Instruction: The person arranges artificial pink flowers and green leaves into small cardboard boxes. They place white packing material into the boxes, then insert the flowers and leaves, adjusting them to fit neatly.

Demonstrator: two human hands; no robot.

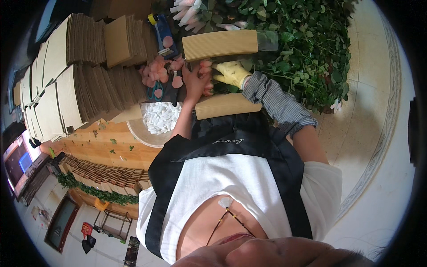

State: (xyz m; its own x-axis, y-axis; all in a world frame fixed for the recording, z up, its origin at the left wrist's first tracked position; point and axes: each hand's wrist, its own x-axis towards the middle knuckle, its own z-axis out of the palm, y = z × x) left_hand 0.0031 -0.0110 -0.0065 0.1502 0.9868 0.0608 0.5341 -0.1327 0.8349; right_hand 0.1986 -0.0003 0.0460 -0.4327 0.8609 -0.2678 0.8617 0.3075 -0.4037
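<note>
Bare-skinned, my left hand point(195, 82) is curled against a row of pink rose heads point(205, 66), its fingertips touching them. My right hand point(231, 73) wears a yellow glove and a checked sleeve; its bent fingers lie beside the same roses, and what they hold is hidden. Corrugated kraft card sheets lie above point(220, 44) and below point(227, 104) the flowers. Just left of my left hand are pink round pieces point(158, 71), teal-handled scissors point(155, 91) and a blue tape dispenser point(163, 38).
Cardboard stacks point(84, 89) fill the upper left. A bin of white tubes point(160, 118) sits below them. Leafy stems point(311, 58) cover the upper right, with wrapped buds point(189, 13) at the top. Packed boxes point(102, 175) stand on the wooden surface point(98, 140) at lower left.
</note>
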